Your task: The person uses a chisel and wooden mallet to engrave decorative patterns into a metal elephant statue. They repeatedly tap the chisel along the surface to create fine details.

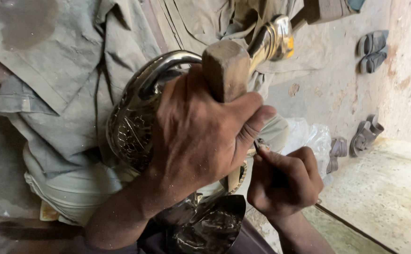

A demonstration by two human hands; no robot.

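Fingers (257, 113) of left hand (201, 136) wrapped tight around thick pale wooden mallet handle (224, 68), thumb laid along the right side of the wood. Handle end seen square-on, near the camera; shiny brass-coloured metal hammer head (276, 40) at the far end, raised above the work. Fingers (299, 157) of right hand (283, 183) curled shut around a thin dark metal punch (258, 146), only its short tip visible at the top of the fist; rest of the tool hidden inside the grip. Punch tip set against the right edge of a round polished metal vessel with engraved pattern (135, 117), partly hidden behind the left hand. Vessel held at centre frame, resting against the lap, smooth bright rim (168, 63) at the far side, chased dark ornament on the near left flank. Crumpled dark shiny foil-like sheet (210, 226) seen just below the vessel, near the wrists. Grey-green worn cloth garment (74, 61) spread across the far left. Clear crinkled plastic bag (309, 136) noted right of the hands on the dusty floor. Two pairs of grey sandals (372, 49) (363, 136) lying well apart at far right, beside the pale wall.
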